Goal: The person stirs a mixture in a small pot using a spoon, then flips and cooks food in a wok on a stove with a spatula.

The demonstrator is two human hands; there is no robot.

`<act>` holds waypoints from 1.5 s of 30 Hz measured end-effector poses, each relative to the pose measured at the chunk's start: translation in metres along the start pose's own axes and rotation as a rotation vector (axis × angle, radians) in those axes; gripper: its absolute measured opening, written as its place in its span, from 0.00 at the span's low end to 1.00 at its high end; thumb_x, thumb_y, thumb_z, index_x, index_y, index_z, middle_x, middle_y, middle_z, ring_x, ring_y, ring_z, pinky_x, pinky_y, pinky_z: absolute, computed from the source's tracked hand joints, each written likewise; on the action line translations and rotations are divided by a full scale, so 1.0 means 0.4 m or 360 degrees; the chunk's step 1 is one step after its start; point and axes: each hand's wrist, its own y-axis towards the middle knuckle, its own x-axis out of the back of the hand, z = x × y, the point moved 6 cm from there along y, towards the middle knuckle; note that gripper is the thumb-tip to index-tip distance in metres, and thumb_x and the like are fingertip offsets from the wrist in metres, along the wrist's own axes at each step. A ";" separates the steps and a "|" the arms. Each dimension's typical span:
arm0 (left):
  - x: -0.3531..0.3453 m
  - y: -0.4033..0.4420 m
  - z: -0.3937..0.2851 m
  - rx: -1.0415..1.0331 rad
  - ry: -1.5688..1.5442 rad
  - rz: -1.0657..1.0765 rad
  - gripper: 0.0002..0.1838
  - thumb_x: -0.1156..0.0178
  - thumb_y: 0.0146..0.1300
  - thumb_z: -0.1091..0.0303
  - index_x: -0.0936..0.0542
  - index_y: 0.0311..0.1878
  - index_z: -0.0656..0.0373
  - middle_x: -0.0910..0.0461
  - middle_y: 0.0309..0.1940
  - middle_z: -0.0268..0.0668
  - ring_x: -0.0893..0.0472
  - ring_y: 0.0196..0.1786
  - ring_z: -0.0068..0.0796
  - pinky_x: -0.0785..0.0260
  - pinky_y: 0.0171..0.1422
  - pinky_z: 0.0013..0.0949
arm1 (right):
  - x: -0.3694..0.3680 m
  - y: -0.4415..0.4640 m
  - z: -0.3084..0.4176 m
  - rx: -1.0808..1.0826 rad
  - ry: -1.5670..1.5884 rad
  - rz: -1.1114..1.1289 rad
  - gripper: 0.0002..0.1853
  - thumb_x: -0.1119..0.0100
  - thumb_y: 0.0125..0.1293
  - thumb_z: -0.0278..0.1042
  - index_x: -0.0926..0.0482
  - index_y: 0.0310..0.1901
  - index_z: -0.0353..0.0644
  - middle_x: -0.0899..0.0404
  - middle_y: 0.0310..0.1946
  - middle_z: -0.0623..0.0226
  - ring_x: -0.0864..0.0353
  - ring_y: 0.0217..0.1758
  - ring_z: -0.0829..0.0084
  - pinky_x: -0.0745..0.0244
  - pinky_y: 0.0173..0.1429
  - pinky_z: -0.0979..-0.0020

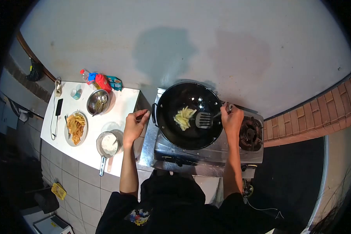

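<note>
A black wok (175, 136) sits on the stove's left burner, with pale potato strips (183, 117) gathered near its middle. My right hand (232, 119) is closed around the handle of a slotted spatula (203, 120) at the wok's right rim. The spatula's head lies inside the wok, just right of the strips. My left hand (135, 124) hovers beside the wok's left loop handle (154, 114), apart from it. Its fingers are loosely bent and apart, with nothing visible in them.
A white table (58, 128) on the left carries a plate of fried food (77, 128), a steel bowl (98, 102), a saucepan of white batter (109, 143), bottles (102, 82) and a phone (59, 107). The stove's right burner (250, 133) is uncovered. A wall stands behind.
</note>
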 end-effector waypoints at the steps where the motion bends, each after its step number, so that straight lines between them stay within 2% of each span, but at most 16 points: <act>1: 0.003 0.001 0.001 0.0026 -0.0023 0.0008 0.18 0.38 0.67 0.64 0.19 0.50 0.71 0.14 0.37 0.47 0.15 0.39 0.28 0.25 0.45 0.30 | -0.020 -0.011 -0.011 0.0000 -0.0001 -0.0006 0.15 0.39 0.61 0.30 0.28 0.20 0.31 0.32 0.15 0.48 0.32 0.19 0.45 0.39 0.24 0.59; 5: 0.002 0.008 -0.001 0.0037 -0.0032 0.0076 0.16 0.39 0.67 0.65 0.18 0.49 0.70 0.14 0.36 0.45 0.15 0.39 0.28 0.25 0.45 0.30 | -0.064 -0.038 0.000 -0.0062 -0.0016 0.0035 0.14 0.40 0.60 0.29 0.27 0.20 0.32 0.31 0.15 0.48 0.32 0.18 0.46 0.39 0.24 0.58; 7: -0.001 0.010 -0.012 -0.0054 -0.0048 0.0110 0.15 0.39 0.67 0.65 0.18 0.47 0.70 0.15 0.32 0.42 0.17 0.35 0.24 0.25 0.42 0.28 | -0.055 -0.026 -0.003 -0.0245 0.0067 -0.0003 0.15 0.40 0.60 0.29 0.28 0.19 0.32 0.32 0.15 0.49 0.31 0.18 0.46 0.39 0.24 0.58; 12: -0.007 0.017 -0.003 -0.0053 -0.0096 0.0097 0.14 0.39 0.67 0.66 0.17 0.45 0.69 0.17 0.27 0.36 0.22 0.29 0.18 0.30 0.34 0.24 | 0.004 -0.036 -0.005 0.0011 -0.0123 -0.0057 0.15 0.39 0.60 0.30 0.27 0.19 0.31 0.32 0.13 0.49 0.30 0.17 0.47 0.37 0.24 0.58; 15: -0.021 0.029 0.006 -0.0082 -0.0088 0.0101 0.13 0.38 0.67 0.66 0.16 0.45 0.69 0.19 0.24 0.33 0.25 0.27 0.16 0.32 0.31 0.23 | -0.043 -0.059 -0.039 -0.0120 -0.0187 -0.0052 0.14 0.40 0.60 0.31 0.25 0.21 0.31 0.31 0.14 0.49 0.29 0.17 0.46 0.37 0.24 0.58; 17: -0.029 0.021 0.009 -0.0083 -0.0046 0.0125 0.13 0.38 0.67 0.66 0.16 0.44 0.68 0.20 0.23 0.32 0.25 0.26 0.16 0.32 0.31 0.24 | -0.058 -0.060 -0.025 -0.0072 -0.0091 -0.0077 0.13 0.40 0.61 0.32 0.23 0.23 0.31 0.31 0.14 0.48 0.31 0.16 0.46 0.37 0.24 0.58; 19: -0.028 0.022 -0.008 -0.0122 -0.0060 0.0108 0.13 0.38 0.67 0.66 0.16 0.44 0.68 0.21 0.22 0.31 0.27 0.24 0.16 0.33 0.30 0.24 | -0.055 -0.051 -0.008 -0.0194 0.0095 -0.0068 0.13 0.39 0.61 0.32 0.23 0.23 0.32 0.32 0.14 0.49 0.34 0.15 0.48 0.39 0.23 0.60; 20: -0.026 0.021 -0.006 -0.0125 -0.0052 0.0113 0.13 0.38 0.67 0.66 0.16 0.44 0.68 0.21 0.22 0.31 0.27 0.24 0.16 0.33 0.30 0.24 | -0.034 -0.049 0.006 -0.0218 0.0152 -0.0169 0.13 0.40 0.60 0.30 0.27 0.22 0.31 0.36 0.12 0.54 0.43 0.14 0.60 0.42 0.22 0.66; 21: -0.026 0.023 -0.004 -0.0134 -0.0049 0.0109 0.13 0.37 0.66 0.66 0.16 0.44 0.68 0.20 0.22 0.32 0.26 0.25 0.16 0.32 0.29 0.24 | -0.021 -0.047 0.009 -0.0220 0.0154 -0.0174 0.13 0.40 0.60 0.30 0.27 0.22 0.31 0.36 0.12 0.54 0.43 0.14 0.60 0.42 0.22 0.66; 23: -0.021 0.026 -0.007 -0.0147 -0.0046 0.0098 0.13 0.37 0.66 0.66 0.16 0.44 0.67 0.19 0.23 0.34 0.25 0.25 0.17 0.32 0.29 0.24 | -0.005 -0.047 0.009 -0.0172 -0.0011 -0.0082 0.16 0.39 0.61 0.31 0.27 0.19 0.32 0.33 0.13 0.49 0.35 0.15 0.49 0.40 0.22 0.61; 28: -0.016 0.034 -0.002 -0.0101 0.0051 0.0097 0.13 0.37 0.65 0.67 0.16 0.45 0.68 0.15 0.28 0.40 0.19 0.31 0.21 0.28 0.37 0.27 | -0.047 -0.061 0.002 -0.0102 0.0024 -0.0090 0.16 0.40 0.61 0.29 0.28 0.18 0.32 0.33 0.13 0.51 0.35 0.15 0.50 0.41 0.22 0.61; 31: -0.008 0.034 -0.010 -0.0130 0.0105 0.0053 0.13 0.37 0.65 0.66 0.16 0.45 0.68 0.15 0.29 0.41 0.18 0.33 0.23 0.27 0.40 0.29 | -0.031 -0.047 0.023 -0.0147 0.0220 -0.0125 0.16 0.40 0.61 0.27 0.30 0.18 0.32 0.34 0.13 0.51 0.37 0.14 0.52 0.42 0.22 0.62; 35: -0.007 0.034 -0.008 -0.0080 0.0120 0.0087 0.14 0.37 0.65 0.66 0.16 0.45 0.68 0.15 0.30 0.42 0.17 0.34 0.24 0.27 0.40 0.29 | -0.018 -0.039 0.031 -0.0258 0.0238 -0.0111 0.16 0.40 0.61 0.27 0.31 0.18 0.32 0.36 0.13 0.51 0.42 0.14 0.56 0.43 0.23 0.62; 39: -0.017 0.033 0.000 -0.0124 0.0130 0.0080 0.13 0.37 0.64 0.67 0.16 0.45 0.69 0.15 0.30 0.42 0.17 0.34 0.24 0.27 0.40 0.28 | -0.079 -0.067 -0.012 -0.0250 0.0255 -0.0014 0.15 0.40 0.61 0.30 0.29 0.20 0.31 0.33 0.14 0.49 0.38 0.15 0.52 0.40 0.24 0.62; 42: -0.016 0.029 -0.004 -0.0072 0.0100 0.0110 0.13 0.37 0.65 0.67 0.16 0.45 0.70 0.15 0.30 0.42 0.18 0.33 0.24 0.27 0.40 0.28 | -0.050 -0.067 -0.040 -0.0329 0.0143 0.0038 0.12 0.39 0.60 0.31 0.24 0.23 0.31 0.29 0.15 0.49 0.29 0.16 0.52 0.37 0.25 0.62; 45: -0.012 0.036 0.006 -0.0030 0.0061 0.0138 0.13 0.37 0.65 0.67 0.16 0.45 0.70 0.15 0.29 0.42 0.18 0.32 0.24 0.27 0.40 0.28 | 0.034 -0.051 -0.032 -0.0373 0.0012 -0.0089 0.09 0.39 0.59 0.30 0.20 0.27 0.32 0.26 0.17 0.49 0.25 0.20 0.51 0.32 0.28 0.61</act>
